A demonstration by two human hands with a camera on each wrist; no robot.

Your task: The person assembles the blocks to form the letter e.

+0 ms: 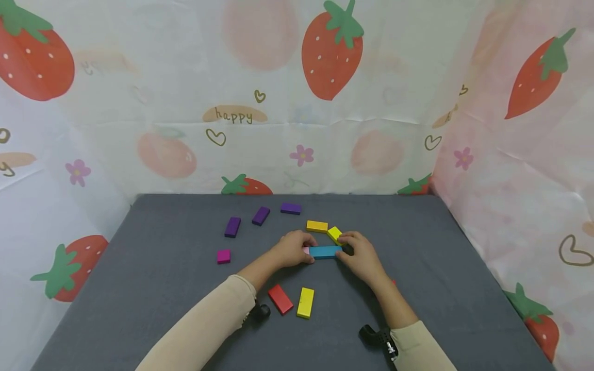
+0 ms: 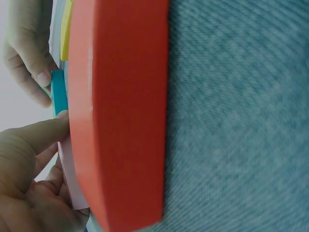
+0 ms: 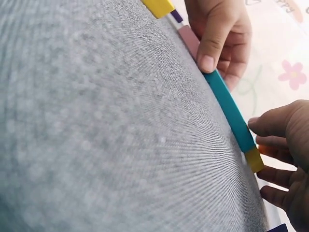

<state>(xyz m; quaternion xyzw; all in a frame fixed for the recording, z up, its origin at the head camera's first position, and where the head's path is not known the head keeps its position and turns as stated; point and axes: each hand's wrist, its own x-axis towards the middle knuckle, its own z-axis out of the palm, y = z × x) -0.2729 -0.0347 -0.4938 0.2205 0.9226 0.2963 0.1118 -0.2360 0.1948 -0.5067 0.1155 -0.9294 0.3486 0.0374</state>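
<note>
One pink block [image 2: 73, 181] butts against a blue block [image 1: 322, 252] on the worktop [image 1: 158, 268], presumably held to line up: the left hand [image 1: 293, 249] pinches the pink block at the joint; the right hand [image 1: 363, 257], contact half hidden, seems to pinch the blue block's far end. Both look smooth, straight-edged; the worktop, woven.

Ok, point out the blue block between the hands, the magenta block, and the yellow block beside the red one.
Blue block [image 1: 325, 251]: head view, middle of its top face.
Magenta block [image 1: 224, 255]: head view, middle of its top face.
Yellow block [image 1: 305, 302]: head view, middle of its top face.
</note>
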